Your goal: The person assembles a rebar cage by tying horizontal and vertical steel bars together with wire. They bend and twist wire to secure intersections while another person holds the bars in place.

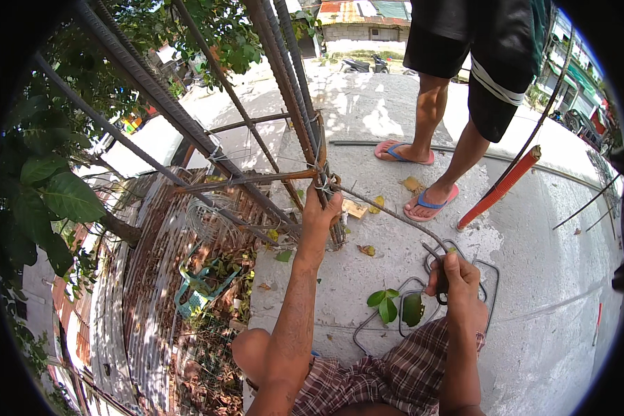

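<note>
Rebar cage (297, 97) stood at eleven o'clock, likely heavy, stiff and rough, best held along a bare upright (154, 83). The left hand (320, 213) clasped its near corner bars; the right hand (459, 281), at four o'clock, gripped a dark looped handle (442, 298).

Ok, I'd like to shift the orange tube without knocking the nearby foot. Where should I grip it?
Probably mid-length on the orange tube, from the right: it slants up rightward with its ridged side exposed, while the flip-flopped foot and a dark bar lie on its left.
</note>
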A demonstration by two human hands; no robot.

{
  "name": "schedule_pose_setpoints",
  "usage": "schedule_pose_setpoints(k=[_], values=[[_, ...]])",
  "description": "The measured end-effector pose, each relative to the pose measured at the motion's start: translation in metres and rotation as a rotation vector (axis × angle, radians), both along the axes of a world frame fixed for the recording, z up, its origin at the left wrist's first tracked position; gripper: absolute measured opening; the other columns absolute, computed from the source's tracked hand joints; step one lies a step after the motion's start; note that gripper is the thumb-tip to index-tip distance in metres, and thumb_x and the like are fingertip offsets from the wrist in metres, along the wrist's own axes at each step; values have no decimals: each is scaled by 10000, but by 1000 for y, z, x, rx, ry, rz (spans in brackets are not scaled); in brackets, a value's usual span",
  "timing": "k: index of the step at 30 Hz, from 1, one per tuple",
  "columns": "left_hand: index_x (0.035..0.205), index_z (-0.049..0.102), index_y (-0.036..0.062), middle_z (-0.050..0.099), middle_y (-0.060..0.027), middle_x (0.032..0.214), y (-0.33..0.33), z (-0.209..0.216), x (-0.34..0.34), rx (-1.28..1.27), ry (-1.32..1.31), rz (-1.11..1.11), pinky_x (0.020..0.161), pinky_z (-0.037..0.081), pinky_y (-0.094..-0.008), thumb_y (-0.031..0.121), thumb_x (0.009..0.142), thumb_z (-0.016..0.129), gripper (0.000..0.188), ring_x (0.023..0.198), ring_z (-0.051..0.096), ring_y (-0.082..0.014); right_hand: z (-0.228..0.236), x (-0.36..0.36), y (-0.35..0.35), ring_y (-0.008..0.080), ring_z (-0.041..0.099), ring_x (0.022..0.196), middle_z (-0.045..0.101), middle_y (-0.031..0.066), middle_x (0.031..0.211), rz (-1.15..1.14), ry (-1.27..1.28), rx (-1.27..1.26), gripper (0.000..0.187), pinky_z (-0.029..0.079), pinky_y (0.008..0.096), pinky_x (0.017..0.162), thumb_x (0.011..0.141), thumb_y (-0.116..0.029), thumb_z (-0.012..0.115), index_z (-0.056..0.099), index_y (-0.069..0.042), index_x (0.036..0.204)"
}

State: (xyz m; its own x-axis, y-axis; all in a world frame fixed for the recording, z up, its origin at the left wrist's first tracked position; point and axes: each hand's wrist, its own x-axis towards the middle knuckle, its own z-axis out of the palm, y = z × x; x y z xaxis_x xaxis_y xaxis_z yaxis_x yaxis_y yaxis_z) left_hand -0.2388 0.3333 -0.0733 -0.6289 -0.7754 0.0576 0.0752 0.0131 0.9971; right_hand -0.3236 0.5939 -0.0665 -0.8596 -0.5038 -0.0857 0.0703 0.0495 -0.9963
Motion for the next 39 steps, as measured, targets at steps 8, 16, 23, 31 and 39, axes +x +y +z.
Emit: schedule_pose_setpoints(k=[8,16,23,31,39], values=[[1304,469,17,580,-84,1084,-2,-11,-11,10,-54,82,905,434,-324,252,821,732,598,1022,555,-191,-109,-13,-49,161,469,381,441,34,456,-109,-225,83,668,389,300,374,976,-590,357,451,-73,564],[1179,536,-5,655,-123,989,-36,-12,1,-362,-174,-87,851,486,-358,196,718,785,562,916,631,-237,-124,52,-43,182,549,461,529,56,574,53,-603,-148,556,465,324,451,970,-541,433,526,-53,718],[1164,532,-14,663,-213,1024,-49,-6,12,-656,-382,-91,875,521,-393,44,789,685,409,998,661,-312,-66,41,-9,89,465,510,500,-3,575,28,-97,-182,366,370,248,486,909,-327,668,551,-40,715],[1274,521,-4,648,-197,1152,-63,14,34,-1021,-247,-161,923,488,-442,211,800,728,560,1092,615,-366,-46,54,-3,122,423,489,415,12,580,-31,-195,-655,350,413,296,489,930,-277,635,441,-67,729],[1049,682,44,698,-124,998,-142,16,223,-849,-263,825,740,543,-365,91,845,682,209,885,682,-281,-25,41,-1,78,259,410,259,-22,508,-128,-164,-756,484,257,243,400,1005,-404,475,311,-144,632]])
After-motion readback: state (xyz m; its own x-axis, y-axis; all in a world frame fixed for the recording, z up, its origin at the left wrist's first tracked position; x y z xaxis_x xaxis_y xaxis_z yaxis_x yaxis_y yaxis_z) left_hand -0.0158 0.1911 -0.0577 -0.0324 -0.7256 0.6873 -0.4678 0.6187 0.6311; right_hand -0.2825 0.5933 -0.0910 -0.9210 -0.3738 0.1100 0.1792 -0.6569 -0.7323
